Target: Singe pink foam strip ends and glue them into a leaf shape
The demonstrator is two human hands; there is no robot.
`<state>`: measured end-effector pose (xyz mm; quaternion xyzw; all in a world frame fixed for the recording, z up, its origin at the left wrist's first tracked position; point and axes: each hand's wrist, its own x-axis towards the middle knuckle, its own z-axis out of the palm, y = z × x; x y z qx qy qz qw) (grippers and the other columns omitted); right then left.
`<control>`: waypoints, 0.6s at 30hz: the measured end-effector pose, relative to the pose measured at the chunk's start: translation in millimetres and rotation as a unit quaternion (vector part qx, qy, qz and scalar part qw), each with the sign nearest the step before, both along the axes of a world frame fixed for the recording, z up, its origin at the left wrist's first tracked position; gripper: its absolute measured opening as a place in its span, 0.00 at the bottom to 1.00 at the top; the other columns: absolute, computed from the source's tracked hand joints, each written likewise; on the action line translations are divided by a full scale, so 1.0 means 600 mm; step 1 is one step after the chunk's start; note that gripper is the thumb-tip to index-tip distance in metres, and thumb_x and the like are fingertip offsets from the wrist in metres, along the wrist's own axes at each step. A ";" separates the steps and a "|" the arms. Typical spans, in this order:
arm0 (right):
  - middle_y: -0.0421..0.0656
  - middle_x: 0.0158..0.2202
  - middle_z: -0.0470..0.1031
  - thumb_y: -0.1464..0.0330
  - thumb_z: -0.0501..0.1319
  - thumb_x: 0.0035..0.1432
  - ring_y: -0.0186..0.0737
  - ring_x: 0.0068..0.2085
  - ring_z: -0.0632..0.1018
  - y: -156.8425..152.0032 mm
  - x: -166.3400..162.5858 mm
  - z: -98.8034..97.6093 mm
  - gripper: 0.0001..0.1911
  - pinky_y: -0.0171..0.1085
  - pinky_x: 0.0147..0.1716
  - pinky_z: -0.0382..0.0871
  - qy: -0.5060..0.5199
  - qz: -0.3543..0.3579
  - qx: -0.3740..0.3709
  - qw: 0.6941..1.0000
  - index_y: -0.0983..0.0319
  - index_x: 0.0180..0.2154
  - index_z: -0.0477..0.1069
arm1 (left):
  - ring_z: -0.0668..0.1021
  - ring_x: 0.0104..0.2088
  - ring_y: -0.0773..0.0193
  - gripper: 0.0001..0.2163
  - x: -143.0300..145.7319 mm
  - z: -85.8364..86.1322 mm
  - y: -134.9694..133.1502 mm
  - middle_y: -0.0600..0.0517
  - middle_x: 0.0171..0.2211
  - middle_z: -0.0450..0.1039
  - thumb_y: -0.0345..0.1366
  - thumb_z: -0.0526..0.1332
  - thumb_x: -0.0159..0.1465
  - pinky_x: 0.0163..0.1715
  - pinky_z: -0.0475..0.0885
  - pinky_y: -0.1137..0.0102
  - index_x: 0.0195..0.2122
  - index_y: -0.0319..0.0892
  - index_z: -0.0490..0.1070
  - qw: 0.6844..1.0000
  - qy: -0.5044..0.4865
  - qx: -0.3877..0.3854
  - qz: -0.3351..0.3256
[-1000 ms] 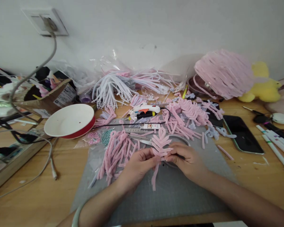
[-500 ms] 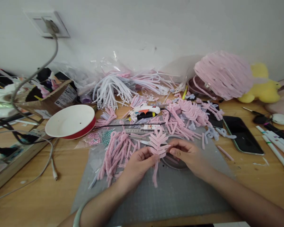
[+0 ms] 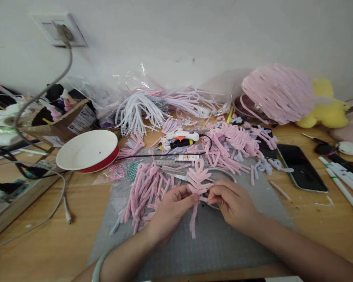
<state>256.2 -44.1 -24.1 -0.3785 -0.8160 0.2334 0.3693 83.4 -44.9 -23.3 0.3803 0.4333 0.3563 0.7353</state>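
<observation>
A pink pipe-cleaner leaf (image 3: 198,178), with a loop at its tip and slanted side pieces, is held above the grey cutting mat (image 3: 223,250). My left hand (image 3: 176,207) pinches it near its base, and a pink stem dangles below those fingers. My right hand (image 3: 233,203) is closed at the leaf's lower right, thumb and forefinger pinching the end of a short pink pipe cleaner (image 3: 204,199) that sticks out from the base. Scissors (image 3: 228,174) lie behind, partly hidden by the leaf and my right hand.
Pink pipe-cleaner pieces (image 3: 144,188) are heaped left of my hands. Behind lie a glue gun (image 3: 182,136), a steel ruler (image 3: 164,162) and finished pink leaves (image 3: 241,139). A white-and-red bowl (image 3: 88,150) stands left, a phone (image 3: 301,166) right.
My right hand has moved down from the leaf's right side to its base, pinching a short piece there. The leaf has shifted slightly right and down in my left hand.
</observation>
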 end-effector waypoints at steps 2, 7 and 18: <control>0.42 0.26 0.68 0.74 0.51 0.57 0.36 0.30 0.69 -0.003 0.000 0.000 0.08 0.34 0.31 0.61 -0.005 -0.003 0.018 1.000 0.61 0.27 0.65 | 0.67 0.26 0.69 0.09 0.000 0.000 0.000 0.55 0.23 0.67 0.39 0.63 0.51 0.30 0.60 0.73 0.26 0.38 0.70 1.000 -0.002 -0.005 0.006; 0.41 0.27 0.68 0.64 0.54 0.58 0.34 0.29 0.70 0.005 0.002 0.001 0.07 0.32 0.28 0.64 0.105 -0.055 -0.155 0.981 0.61 0.31 0.67 | 0.68 0.28 0.66 0.12 -0.001 0.000 0.001 0.53 0.25 0.69 0.41 0.64 0.50 0.30 0.61 0.72 0.28 0.37 0.70 1.000 0.009 -0.007 0.004; 0.41 0.27 0.68 0.59 0.56 0.55 0.35 0.30 0.69 0.013 0.003 0.006 0.12 0.34 0.30 0.63 0.152 0.004 -0.256 0.955 0.62 0.29 0.69 | 0.65 0.24 0.69 0.11 -0.002 0.003 -0.003 0.55 0.22 0.65 0.41 0.64 0.50 0.27 0.58 0.74 0.24 0.38 0.69 0.999 0.016 -0.017 -0.022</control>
